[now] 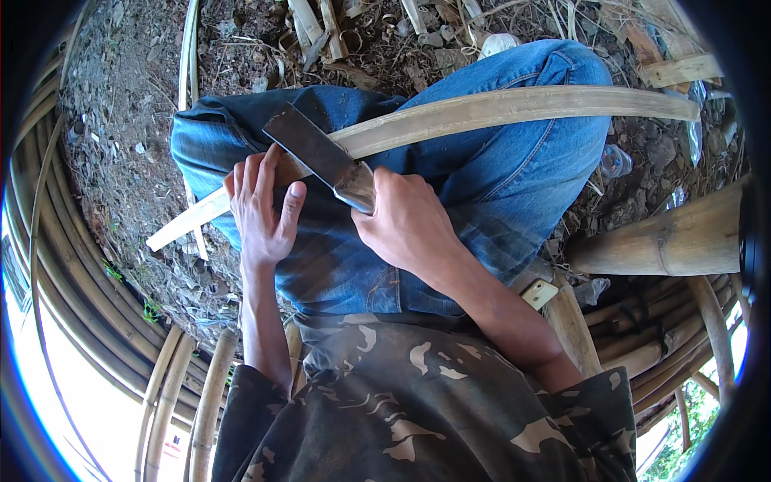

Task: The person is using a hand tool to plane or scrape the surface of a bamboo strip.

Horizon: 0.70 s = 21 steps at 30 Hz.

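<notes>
A long, pale bamboo strip lies slantwise across my crossed legs. My left hand has its fingers bent over the strip near its left end, with the thumb held apart. In my right hand is a knife with a broad, dark, square-ended blade, and my fingers are wrapped round its handle. The blade points up and left, crossing over the strip just right of my left fingers. Part of the strip is hidden under the blade and the left fingers.
Blue jeans cover my legs under the strip. Another thin strip lies beyond my left knee. A thick bamboo pole stands out at right, near a phone. Stacked bamboo poles curve along the left. Wood scraps litter the ground ahead.
</notes>
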Each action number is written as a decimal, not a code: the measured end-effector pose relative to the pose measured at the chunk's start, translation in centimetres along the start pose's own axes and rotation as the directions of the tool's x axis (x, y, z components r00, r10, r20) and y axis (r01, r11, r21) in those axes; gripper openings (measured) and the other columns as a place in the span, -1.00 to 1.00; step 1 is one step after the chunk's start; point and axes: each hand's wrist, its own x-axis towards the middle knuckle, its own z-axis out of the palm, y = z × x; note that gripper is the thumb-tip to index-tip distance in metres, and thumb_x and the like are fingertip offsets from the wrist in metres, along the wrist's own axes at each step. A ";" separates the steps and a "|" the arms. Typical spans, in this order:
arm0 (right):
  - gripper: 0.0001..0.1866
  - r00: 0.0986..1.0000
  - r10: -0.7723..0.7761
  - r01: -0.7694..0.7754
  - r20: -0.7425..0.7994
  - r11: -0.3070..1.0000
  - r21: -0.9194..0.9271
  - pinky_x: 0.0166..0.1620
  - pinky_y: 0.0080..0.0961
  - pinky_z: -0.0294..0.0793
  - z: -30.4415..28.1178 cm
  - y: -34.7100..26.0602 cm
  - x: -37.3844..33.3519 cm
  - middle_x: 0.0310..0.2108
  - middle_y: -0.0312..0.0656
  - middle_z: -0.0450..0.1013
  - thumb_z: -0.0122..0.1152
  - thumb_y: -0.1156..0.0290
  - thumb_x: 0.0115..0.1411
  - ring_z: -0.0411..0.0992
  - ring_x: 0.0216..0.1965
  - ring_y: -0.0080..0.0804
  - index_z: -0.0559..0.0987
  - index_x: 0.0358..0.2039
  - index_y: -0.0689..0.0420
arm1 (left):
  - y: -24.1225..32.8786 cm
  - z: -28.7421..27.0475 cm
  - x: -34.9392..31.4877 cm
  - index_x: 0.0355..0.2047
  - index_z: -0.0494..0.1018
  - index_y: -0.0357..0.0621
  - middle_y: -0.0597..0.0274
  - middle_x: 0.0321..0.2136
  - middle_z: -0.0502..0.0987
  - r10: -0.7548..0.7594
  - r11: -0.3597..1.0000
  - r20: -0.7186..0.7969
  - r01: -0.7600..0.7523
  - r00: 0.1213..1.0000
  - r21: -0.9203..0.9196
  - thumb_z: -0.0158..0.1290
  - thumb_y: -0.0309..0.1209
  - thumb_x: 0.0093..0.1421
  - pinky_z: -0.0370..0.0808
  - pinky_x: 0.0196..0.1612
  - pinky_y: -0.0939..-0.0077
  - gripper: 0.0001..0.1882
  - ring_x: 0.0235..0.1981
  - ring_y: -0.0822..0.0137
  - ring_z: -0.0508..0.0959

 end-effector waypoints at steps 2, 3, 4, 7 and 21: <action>-0.74 1.000 -0.021 0.021 -0.019 1.000 -0.006 -0.27 -0.15 0.57 0.3 -0.1 0.2 -0.55 0.23 0.50 0.31 0.43 0.01 0.55 -0.42 0.13 0.50 -0.45 0.39 | 0.1 -0.1 0.1 0.05 0.36 -0.37 -0.01 -0.19 0.41 -0.031 0.999 0.021 0.031 0.999 -0.017 -0.12 -0.01 0.27 0.15 0.02 0.20 -0.38 -0.16 0.05 0.35; -0.74 0.999 -0.048 0.048 -0.005 0.999 -0.004 -0.27 -0.14 0.57 0.4 -0.1 0.4 -0.56 0.23 0.50 0.31 0.43 0.01 0.55 -0.42 0.14 0.49 -0.46 0.39 | 0.0 -0.2 0.1 0.05 0.36 -0.37 -0.01 -0.19 0.41 -0.033 0.999 0.017 0.033 0.999 -0.015 -0.12 -0.01 0.27 0.15 0.02 0.20 -0.38 -0.16 0.05 0.35; -0.74 0.997 -0.070 0.070 0.009 0.998 0.001 -0.27 -0.14 0.56 0.6 -0.1 0.5 -0.56 0.23 0.50 0.32 0.44 0.01 0.55 -0.42 0.14 0.48 -0.46 0.38 | -0.1 -0.1 0.1 0.02 0.37 -0.37 -0.02 -0.20 0.39 -0.007 0.999 0.008 0.008 1.000 -0.034 -0.11 -0.02 0.25 0.15 0.01 0.20 -0.40 -0.16 0.04 0.34; -0.74 0.995 -0.069 0.070 0.067 0.997 -0.016 -0.27 -0.13 0.56 1.2 -1.1 1.2 -0.56 0.22 0.50 0.33 0.43 0.01 0.55 -0.42 0.14 0.47 -0.47 0.37 | -0.6 -0.2 -0.1 -0.04 0.37 -0.36 -0.03 -0.19 0.37 0.016 0.998 0.014 -0.015 1.000 -0.065 -0.09 -0.01 0.19 0.15 0.00 0.20 -0.40 -0.17 0.03 0.33; -0.75 0.998 -0.001 0.003 0.055 0.999 -0.037 -0.26 -0.11 0.57 -0.4 -0.2 0.6 -0.48 0.20 0.53 0.34 0.42 0.02 0.56 -0.39 0.13 0.51 -0.42 0.34 | 0.3 0.3 0.1 0.08 0.32 -0.21 0.04 -0.16 0.41 -0.061 0.981 0.049 0.051 0.997 0.188 0.20 -0.44 0.04 0.24 0.02 0.16 -0.43 -0.10 0.04 0.40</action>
